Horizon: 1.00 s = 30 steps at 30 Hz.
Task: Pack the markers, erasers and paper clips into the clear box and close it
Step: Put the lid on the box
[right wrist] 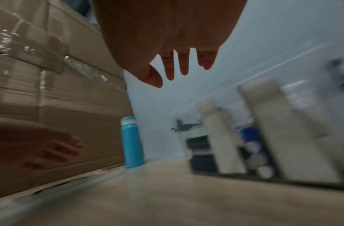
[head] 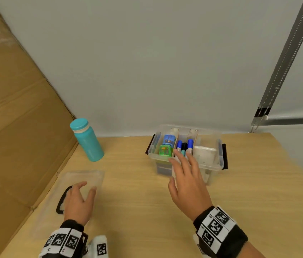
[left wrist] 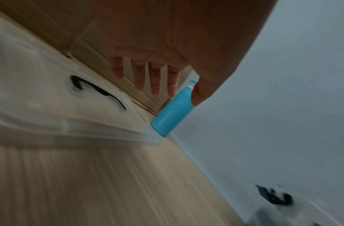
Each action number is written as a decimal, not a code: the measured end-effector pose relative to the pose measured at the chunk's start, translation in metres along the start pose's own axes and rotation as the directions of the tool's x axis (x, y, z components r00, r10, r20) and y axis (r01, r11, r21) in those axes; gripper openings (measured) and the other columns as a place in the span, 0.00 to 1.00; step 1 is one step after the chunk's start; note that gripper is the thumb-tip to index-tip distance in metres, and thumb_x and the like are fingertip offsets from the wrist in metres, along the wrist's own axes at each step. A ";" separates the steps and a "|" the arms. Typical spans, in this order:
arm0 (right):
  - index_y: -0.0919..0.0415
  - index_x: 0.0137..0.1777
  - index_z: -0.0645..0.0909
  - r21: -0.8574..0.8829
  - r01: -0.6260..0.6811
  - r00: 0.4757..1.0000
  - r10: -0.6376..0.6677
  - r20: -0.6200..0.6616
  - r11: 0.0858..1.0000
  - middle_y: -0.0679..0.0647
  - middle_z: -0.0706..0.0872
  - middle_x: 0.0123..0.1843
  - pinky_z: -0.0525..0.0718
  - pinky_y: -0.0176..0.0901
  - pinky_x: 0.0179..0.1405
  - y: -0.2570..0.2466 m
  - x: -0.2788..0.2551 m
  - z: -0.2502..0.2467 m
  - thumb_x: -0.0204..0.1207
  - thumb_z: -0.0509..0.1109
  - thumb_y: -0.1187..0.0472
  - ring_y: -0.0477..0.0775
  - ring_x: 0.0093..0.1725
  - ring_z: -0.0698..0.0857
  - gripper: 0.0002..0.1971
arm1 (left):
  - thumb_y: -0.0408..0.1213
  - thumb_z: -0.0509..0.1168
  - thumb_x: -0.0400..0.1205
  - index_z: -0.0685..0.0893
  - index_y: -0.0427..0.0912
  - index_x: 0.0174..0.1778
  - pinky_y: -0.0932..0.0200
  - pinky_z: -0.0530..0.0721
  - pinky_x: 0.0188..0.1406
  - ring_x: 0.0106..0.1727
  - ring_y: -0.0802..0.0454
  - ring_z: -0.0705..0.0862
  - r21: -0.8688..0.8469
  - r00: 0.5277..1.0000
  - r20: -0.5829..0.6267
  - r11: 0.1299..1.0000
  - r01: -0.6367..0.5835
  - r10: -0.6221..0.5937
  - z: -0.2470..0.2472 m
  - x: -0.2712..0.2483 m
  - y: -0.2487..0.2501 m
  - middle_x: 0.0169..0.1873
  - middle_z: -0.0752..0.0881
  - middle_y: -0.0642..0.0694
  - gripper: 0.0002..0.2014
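Note:
The clear box stands open at the back of the table, with black latches at both ends. Inside I see a blue and a green pack on the left, several blue-capped markers in the middle and a white eraser on the right. My right hand hovers in front of the box, fingers spread, holding nothing. The clear lid with its black handle lies flat at the left. My left hand is over it with relaxed fingers; contact is unclear. In the left wrist view the lid lies below my fingers.
A teal bottle stands at the back left beside a big cardboard box that walls the table's left side. A grey wall runs behind the table. A metal rail slants at the right.

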State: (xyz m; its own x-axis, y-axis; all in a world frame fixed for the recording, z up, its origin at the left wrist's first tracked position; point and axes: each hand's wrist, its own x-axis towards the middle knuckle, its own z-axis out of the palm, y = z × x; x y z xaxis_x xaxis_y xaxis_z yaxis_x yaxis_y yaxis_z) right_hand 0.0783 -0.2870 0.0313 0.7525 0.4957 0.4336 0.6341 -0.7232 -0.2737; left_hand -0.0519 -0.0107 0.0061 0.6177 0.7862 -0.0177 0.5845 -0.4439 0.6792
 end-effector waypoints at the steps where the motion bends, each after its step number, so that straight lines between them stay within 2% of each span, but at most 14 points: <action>1: 0.54 0.75 0.69 0.019 0.041 0.998 -0.042 0.051 0.999 0.54 0.66 0.80 0.60 0.53 0.76 -0.014 -0.001 0.010 0.76 0.62 0.55 0.61 0.81 0.59 0.25 | 0.53 0.62 0.80 0.73 0.46 0.69 0.35 0.69 0.71 0.72 0.37 0.71 -0.003 0.999 -0.013 0.999 0.038 -0.038 -0.005 0.004 -0.010 0.71 0.73 0.37 0.24; 3: 0.53 0.74 0.69 0.072 0.111 0.981 -0.120 0.149 0.991 0.53 0.66 0.80 0.62 0.52 0.77 -0.038 -0.003 0.033 0.76 0.60 0.54 0.61 0.80 0.61 0.24 | 0.63 0.57 0.76 0.73 0.48 0.68 0.33 0.68 0.71 0.71 0.37 0.71 0.002 0.994 -0.047 0.995 0.096 -0.096 -0.015 0.013 -0.024 0.70 0.74 0.39 0.30; 4: 0.53 0.74 0.69 0.098 0.138 0.968 -0.155 0.195 0.986 0.53 0.66 0.80 0.64 0.52 0.77 -0.047 -0.002 0.044 0.77 0.59 0.55 0.60 0.81 0.60 0.24 | 0.64 0.56 0.75 0.73 0.47 0.69 0.33 0.68 0.71 0.71 0.36 0.71 0.010 0.991 -0.061 0.993 0.121 -0.120 -0.019 0.018 -0.030 0.71 0.74 0.39 0.32; 7: 0.55 0.77 0.65 0.182 0.168 0.905 -0.224 0.362 0.969 0.53 0.60 0.83 0.62 0.52 0.80 -0.065 0.005 0.076 0.79 0.57 0.55 0.59 0.83 0.54 0.25 | 0.56 0.60 0.80 0.70 0.44 0.73 0.32 0.63 0.73 0.75 0.33 0.66 0.055 0.973 -0.073 0.974 0.221 -0.217 -0.031 0.036 -0.041 0.74 0.69 0.36 0.28; 9: 0.57 0.78 0.64 0.209 0.175 0.864 -0.252 0.435 0.962 0.54 0.59 0.83 0.60 0.52 0.81 -0.073 0.013 0.093 0.80 0.56 0.55 0.58 0.83 0.53 0.25 | 0.53 0.62 0.80 0.67 0.44 0.75 0.32 0.59 0.76 0.77 0.34 0.64 0.101 0.964 -0.061 0.960 0.262 -0.257 -0.035 0.048 -0.049 0.76 0.68 0.36 0.29; 12: 0.59 0.77 0.65 0.235 0.189 0.838 -0.281 0.468 0.954 0.55 0.64 0.80 0.64 0.51 0.78 -0.089 0.026 0.112 0.81 0.56 0.54 0.57 0.80 0.58 0.25 | 0.53 0.61 0.80 0.63 0.44 0.78 0.34 0.56 0.77 0.78 0.36 0.62 0.159 0.973 -0.017 0.960 0.229 -0.229 -0.038 0.064 -0.054 0.78 0.66 0.37 0.32; 14: 0.61 0.78 0.65 0.236 0.213 0.799 -0.308 0.516 0.948 0.56 0.66 0.79 0.64 0.49 0.77 -0.102 0.032 0.123 0.82 0.54 0.53 0.56 0.79 0.61 0.25 | 0.55 0.60 0.80 0.61 0.46 0.79 0.36 0.55 0.76 0.79 0.37 0.62 0.211 0.983 -0.008 0.960 0.183 -0.186 -0.039 0.071 -0.052 0.78 0.65 0.39 0.33; 16: 0.62 0.80 0.61 0.212 0.246 0.733 -0.325 0.597 0.946 0.57 0.62 0.82 0.60 0.50 0.80 -0.117 0.034 0.134 0.82 0.48 0.48 0.57 0.82 0.57 0.30 | 0.56 0.59 0.80 0.59 0.47 0.80 0.36 0.54 0.76 0.79 0.38 0.61 0.245 0.985 0.008 0.955 0.166 -0.173 -0.039 0.078 -0.054 0.79 0.64 0.40 0.34; 18: 0.62 0.82 0.55 0.197 0.246 0.700 -0.315 0.641 0.949 0.58 0.57 0.84 0.54 0.50 0.82 -0.131 0.036 0.144 0.82 0.46 0.45 0.57 0.83 0.53 0.33 | 0.55 0.61 0.80 0.56 0.46 0.80 0.34 0.54 0.77 0.80 0.37 0.59 0.233 0.973 0.059 0.951 0.204 -0.224 -0.038 0.086 -0.063 0.80 0.62 0.40 0.36; 20: 0.62 0.83 0.50 0.221 0.205 0.694 -0.301 0.654 0.954 0.58 0.56 0.84 0.53 0.50 0.83 -0.144 0.038 0.150 0.85 0.49 0.47 0.56 0.84 0.51 0.31 | 0.54 0.62 0.79 0.54 0.44 0.81 0.33 0.56 0.77 0.80 0.35 0.58 0.200 0.954 0.115 0.947 0.250 -0.276 -0.035 0.093 -0.072 0.80 0.60 0.38 0.38; 23: 0.63 0.84 0.46 0.288 0.100 0.696 -0.274 0.664 0.952 0.61 0.58 0.83 0.53 0.47 0.83 -0.161 0.044 0.153 0.86 0.51 0.51 0.56 0.84 0.53 0.31 | 0.53 0.63 0.79 0.52 0.44 0.82 0.34 0.56 0.78 0.80 0.34 0.56 0.191 0.938 0.133 0.937 0.292 -0.320 -0.033 0.101 -0.079 0.81 0.60 0.38 0.40; 27: 0.62 0.84 0.43 0.383 -0.046 0.709 -0.240 0.664 0.923 0.62 0.55 0.84 0.52 0.47 0.83 -0.172 0.048 0.161 0.86 0.52 0.50 0.55 0.84 0.53 0.33 | 0.53 0.63 0.78 0.54 0.47 0.81 0.33 0.53 0.79 0.80 0.33 0.54 0.154 0.910 0.169 0.922 0.355 -0.378 -0.039 0.110 -0.081 0.80 0.62 0.37 0.38; 29: 0.60 0.84 0.43 0.436 -0.122 0.724 -0.221 0.654 0.892 0.59 0.56 0.84 0.55 0.47 0.82 -0.172 0.050 0.167 0.84 0.54 0.48 0.54 0.83 0.57 0.35 | 0.50 0.64 0.78 0.57 0.48 0.80 0.33 0.56 0.78 0.78 0.32 0.56 0.096 0.911 0.164 0.925 0.368 -0.379 -0.044 0.109 -0.077 0.78 0.62 0.35 0.36; 30: 0.57 0.84 0.44 0.466 -0.184 0.726 -0.200 0.658 0.865 0.57 0.59 0.84 0.58 0.48 0.82 -0.171 0.052 0.170 0.83 0.56 0.47 0.53 0.81 0.61 0.36 | 0.48 0.65 0.78 0.59 0.48 0.78 0.34 0.60 0.76 0.75 0.31 0.61 0.052 0.919 0.148 0.931 0.362 -0.366 -0.047 0.108 -0.075 0.76 0.62 0.34 0.34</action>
State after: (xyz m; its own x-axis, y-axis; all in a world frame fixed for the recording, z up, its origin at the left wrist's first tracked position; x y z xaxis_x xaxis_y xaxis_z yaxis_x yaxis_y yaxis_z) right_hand 0.0387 -0.0558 -0.0451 0.5367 0.8209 -0.1951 0.4931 -0.4927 -0.7170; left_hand -0.0537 0.1274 -0.0119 0.4316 0.8213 -0.3731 0.7951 -0.1509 0.5874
